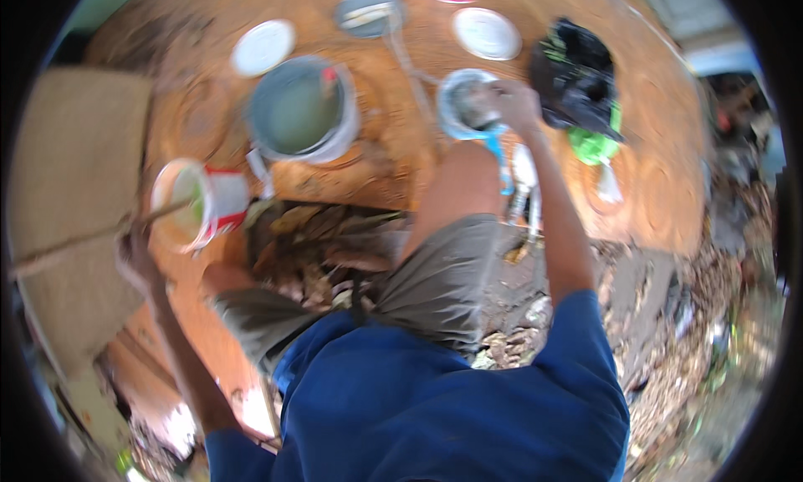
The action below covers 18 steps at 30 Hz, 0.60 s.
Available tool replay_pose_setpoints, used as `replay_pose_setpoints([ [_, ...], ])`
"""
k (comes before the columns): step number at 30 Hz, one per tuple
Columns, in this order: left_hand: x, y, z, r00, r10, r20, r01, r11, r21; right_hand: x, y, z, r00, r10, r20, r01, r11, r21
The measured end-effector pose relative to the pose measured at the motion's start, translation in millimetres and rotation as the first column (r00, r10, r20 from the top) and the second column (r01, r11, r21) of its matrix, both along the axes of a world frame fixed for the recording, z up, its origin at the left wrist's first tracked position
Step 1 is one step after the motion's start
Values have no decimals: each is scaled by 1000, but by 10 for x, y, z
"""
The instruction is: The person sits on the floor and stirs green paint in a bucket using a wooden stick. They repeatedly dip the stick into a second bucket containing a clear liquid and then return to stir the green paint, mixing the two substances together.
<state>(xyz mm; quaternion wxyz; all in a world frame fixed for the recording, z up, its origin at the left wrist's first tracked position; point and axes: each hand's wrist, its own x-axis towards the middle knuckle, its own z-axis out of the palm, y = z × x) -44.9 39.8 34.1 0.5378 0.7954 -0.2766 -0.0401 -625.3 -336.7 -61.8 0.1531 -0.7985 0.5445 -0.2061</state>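
The left hand [138, 252] is holding a stick [84, 241], probably light, stiff and easiest gripped mid-way, over the red-and-white bucket [227, 199]; I cannot tell if the right hand [514, 104] is gripping.

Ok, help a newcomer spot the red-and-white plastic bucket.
On the brown wooden board, find the large round grey bucket. Lower left of it, by the left hand, sits the red-and-white plastic bucket. Unlike its neighbours, it has a long brown stick across its mouth.
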Motion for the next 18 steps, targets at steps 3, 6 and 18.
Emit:
replay_pose_setpoints([
  [3, -332, -245, 301, 991, -19, 136, 23, 999, -27, -103, 42, 80, 986, -169, 7, 168, 983, 75],
  [6, -409, -348, 467, 995, -40, 93, 61, 972, -227, 0, 165, 258, 990, -79, 120, 76, 997, 29],
  [18, -472, -393, 346, 989, -75, 125, 84, 994, -65, 1765, 1413, 1176, 715, 557, 423, -602, 797, -33],
])
